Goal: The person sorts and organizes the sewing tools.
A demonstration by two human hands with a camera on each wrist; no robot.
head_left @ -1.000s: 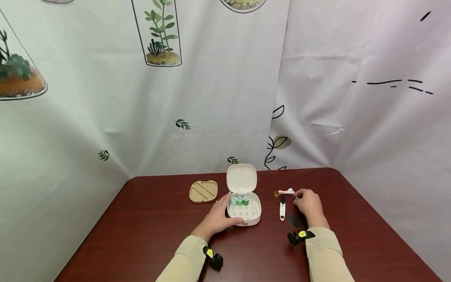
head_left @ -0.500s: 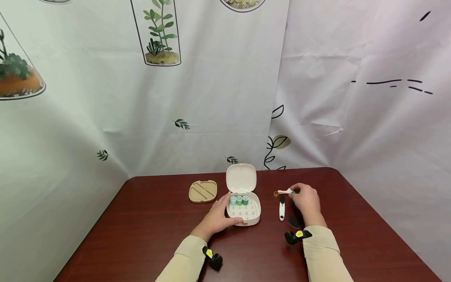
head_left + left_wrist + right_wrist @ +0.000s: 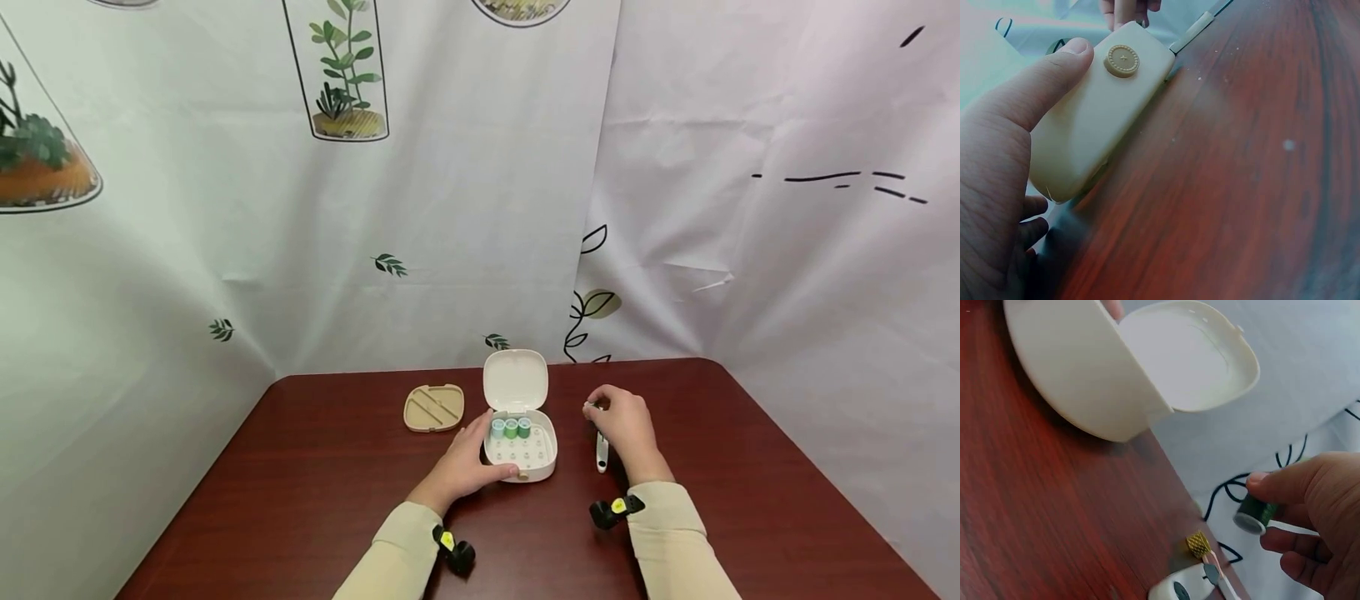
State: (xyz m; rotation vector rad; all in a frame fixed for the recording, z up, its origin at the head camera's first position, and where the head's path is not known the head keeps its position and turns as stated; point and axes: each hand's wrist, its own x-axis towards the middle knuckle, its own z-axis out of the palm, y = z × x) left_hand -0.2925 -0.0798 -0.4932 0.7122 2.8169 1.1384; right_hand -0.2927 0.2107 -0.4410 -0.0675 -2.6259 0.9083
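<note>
My left hand grips the left side of a white sewing box, thumb on its front wall beside the round tan clasp. Inside, a pale blue spool, a green spool and a darker green spool stand on the back row of pegs. Its lid is raised. Right of the box, my right hand pinches a dark green thread spool between thumb and fingers, above the table. White thread snips lie below that hand, partly covered by it.
A tan divided tray lies left of the box. By the snips, a gold thimble and a slim pink-and-white tool show in the right wrist view. The dark red table meets a printed white cloth behind.
My right hand has moved left toward the box, carrying the green spool, and now hangs over the snips' upper end. My left hand keeps its grip on the box.
</note>
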